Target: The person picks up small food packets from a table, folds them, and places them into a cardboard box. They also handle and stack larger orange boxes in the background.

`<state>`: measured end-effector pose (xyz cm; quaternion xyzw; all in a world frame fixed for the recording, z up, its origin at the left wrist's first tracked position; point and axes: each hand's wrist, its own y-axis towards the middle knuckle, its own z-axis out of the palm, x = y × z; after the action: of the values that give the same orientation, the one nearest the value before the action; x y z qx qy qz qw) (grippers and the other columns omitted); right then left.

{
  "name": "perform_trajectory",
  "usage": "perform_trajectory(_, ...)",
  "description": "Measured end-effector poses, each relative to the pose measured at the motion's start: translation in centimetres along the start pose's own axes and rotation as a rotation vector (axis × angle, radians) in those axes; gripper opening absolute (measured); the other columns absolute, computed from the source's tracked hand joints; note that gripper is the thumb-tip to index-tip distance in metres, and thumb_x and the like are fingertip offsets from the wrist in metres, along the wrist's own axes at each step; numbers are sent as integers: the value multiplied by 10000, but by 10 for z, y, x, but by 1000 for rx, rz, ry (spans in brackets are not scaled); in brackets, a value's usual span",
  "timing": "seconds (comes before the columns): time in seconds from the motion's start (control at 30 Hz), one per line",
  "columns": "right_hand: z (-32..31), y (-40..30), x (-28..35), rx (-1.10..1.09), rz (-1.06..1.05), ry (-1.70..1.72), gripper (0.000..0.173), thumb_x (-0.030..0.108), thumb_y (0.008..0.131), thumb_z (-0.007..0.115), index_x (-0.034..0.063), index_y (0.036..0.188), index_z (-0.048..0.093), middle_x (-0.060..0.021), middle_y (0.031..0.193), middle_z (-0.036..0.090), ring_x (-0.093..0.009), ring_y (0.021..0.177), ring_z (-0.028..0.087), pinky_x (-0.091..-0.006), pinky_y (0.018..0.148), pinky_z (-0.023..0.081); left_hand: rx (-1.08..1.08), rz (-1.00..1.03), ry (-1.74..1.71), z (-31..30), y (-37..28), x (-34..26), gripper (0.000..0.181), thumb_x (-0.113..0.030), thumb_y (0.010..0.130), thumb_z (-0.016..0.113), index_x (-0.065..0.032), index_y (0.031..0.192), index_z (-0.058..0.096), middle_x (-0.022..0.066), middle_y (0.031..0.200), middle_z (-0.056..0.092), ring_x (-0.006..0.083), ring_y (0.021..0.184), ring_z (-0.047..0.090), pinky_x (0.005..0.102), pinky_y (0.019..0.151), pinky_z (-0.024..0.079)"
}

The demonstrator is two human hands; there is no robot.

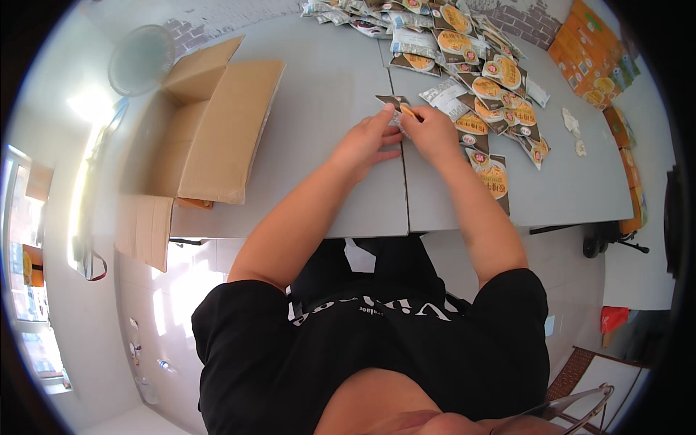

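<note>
Both of my hands meet over a small brown-and-silver packet near the seam of the grey table. My left hand pinches the packet's edge between thumb and index finger, its other fingers spread below. My right hand grips the packet's right side, with a small orange-yellow item between its fingers; whether that is print on the packet or a separate thing, I cannot tell. Right beside my right hand lie loose brown packets with a yellow bowl picture, part of a large pile reaching to the back.
An open cardboard box stands on the left of the grey table. Crumpled white tissue lies at the right. Orange cartons stand beyond the right edge. One packet lies near the front edge, beside my right forearm.
</note>
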<state>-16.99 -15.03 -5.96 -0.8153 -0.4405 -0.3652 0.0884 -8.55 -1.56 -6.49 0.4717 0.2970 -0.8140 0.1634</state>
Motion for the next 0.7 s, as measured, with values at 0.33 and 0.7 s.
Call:
perform_trajectory(0.33, 45, 47, 28, -269, -449, 218, 464, 342, 830, 697, -30, 1097, 622, -203, 1120, 641, -356, 1017, 608, -423, 923, 473, -193, 307, -519, -38, 56, -9, 311, -311, 977, 498, -35, 1115, 538, 90, 1044, 615, 206, 942, 615, 352, 856, 509)
perform_trajectory(0.7, 54, 42, 25, 33, -95, 483, 533, 466, 785, 752, -17, 832, 530, -162, 823, 640, -264, 735, 622, -375, 666, 495, -313, 330, -103, -21, 30, -19, 535, -536, 1011, 404, -38, 1162, 531, 74, 1070, 599, 156, 972, 579, 312, 855, 491)
